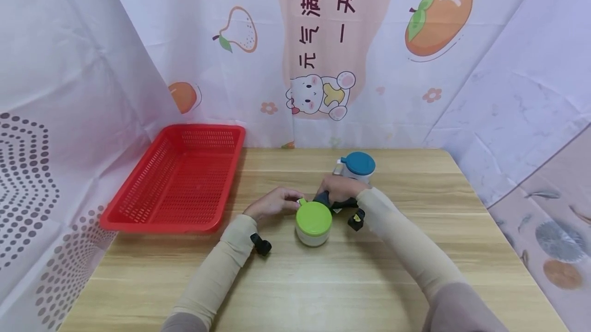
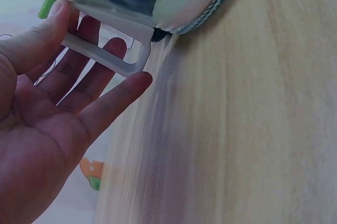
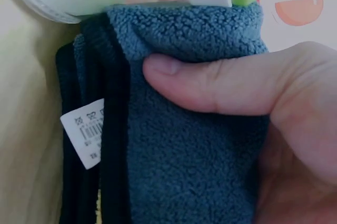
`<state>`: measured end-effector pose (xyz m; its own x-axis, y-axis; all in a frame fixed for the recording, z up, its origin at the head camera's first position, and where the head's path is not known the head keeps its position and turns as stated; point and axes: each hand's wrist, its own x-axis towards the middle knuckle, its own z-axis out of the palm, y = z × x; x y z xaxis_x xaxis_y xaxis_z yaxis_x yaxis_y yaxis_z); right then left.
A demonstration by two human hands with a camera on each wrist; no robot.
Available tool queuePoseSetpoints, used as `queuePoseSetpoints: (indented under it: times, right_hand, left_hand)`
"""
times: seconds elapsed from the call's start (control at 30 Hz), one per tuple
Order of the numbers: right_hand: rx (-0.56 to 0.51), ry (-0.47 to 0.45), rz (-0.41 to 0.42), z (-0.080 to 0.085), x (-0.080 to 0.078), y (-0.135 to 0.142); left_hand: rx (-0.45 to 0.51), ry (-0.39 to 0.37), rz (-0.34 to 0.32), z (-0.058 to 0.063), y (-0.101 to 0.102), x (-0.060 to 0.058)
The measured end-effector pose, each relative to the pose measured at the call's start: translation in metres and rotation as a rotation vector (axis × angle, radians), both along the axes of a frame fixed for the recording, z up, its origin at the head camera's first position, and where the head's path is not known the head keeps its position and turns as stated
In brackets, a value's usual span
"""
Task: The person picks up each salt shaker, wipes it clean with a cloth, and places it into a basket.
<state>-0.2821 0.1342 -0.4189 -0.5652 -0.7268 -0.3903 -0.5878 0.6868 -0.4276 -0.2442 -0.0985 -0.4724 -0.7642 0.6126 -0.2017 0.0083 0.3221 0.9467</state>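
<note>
A clear jar with a bright green lid (image 1: pixel 314 218) and a white side handle (image 2: pixel 96 54) stands on the table between both hands. My left hand (image 1: pixel 275 202) holds the handle, thumb at its top near the lid's tab and fingers behind it. My right hand (image 1: pixel 343 188) grips a folded dark blue fleecy cloth (image 3: pixel 195 150), with the thumb across its front. The cloth's upper edge lies against the jar's side. A white printed label (image 3: pixel 87 133) sticks out of the folds. The right fingers behind the cloth are hidden.
Behind the right hand stands a similar jar with a blue lid (image 1: pixel 360 163), partly covered by that hand. A red plastic basket (image 1: pixel 226 188) sits at the table's left. Patterned sheets (image 1: pixel 249 91) hang along the back and sides of the wooden table (image 1: pixel 295 291).
</note>
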Motion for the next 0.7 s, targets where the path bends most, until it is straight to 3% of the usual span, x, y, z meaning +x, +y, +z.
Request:
queuePoseSetpoints:
  times: [0.33, 0.7]
  right_hand:
    - [-0.082, 0.001, -0.009, -0.002, 0.012, 0.016]
    - [-0.022, -0.028, -0.061, 0.003, 0.032, 0.032]
  left_hand:
    - [-0.022, 0.025, 0.01, 0.001, 0.0, 0.001]
    - [-0.021, 0.063, -0.015, -0.002, -0.001, 0.0]
